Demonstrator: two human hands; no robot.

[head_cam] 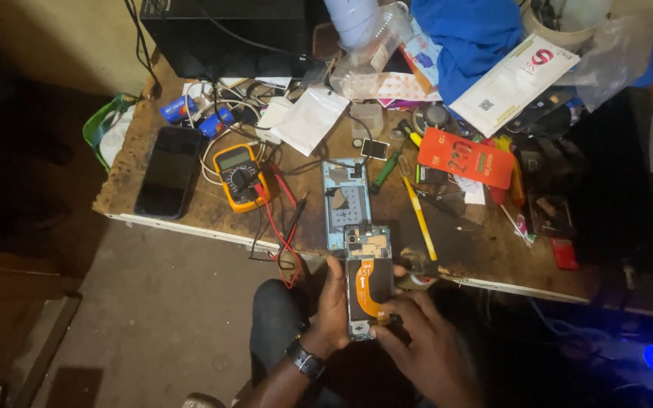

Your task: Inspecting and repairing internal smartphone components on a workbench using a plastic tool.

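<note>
An opened smartphone [369, 278] with its back off shows a circuit board and an orange flex cable. My left hand [332, 310] grips its left edge at the table's front edge. My right hand [423, 344] has its fingertips on the phone's lower end, near the flex cable. A light blue phone frame [345, 200] lies flat on the table just beyond the held phone. I wear a dark wristwatch [305, 361] on my left wrist.
On the worn wooden table [190, 208] lie a yellow multimeter [239, 175] with red and black leads, a black phone [168, 171], yellow-handled tools [419, 215], an orange box [466, 157], a white packet [514, 81], blue cloth [470, 34] and tangled cables.
</note>
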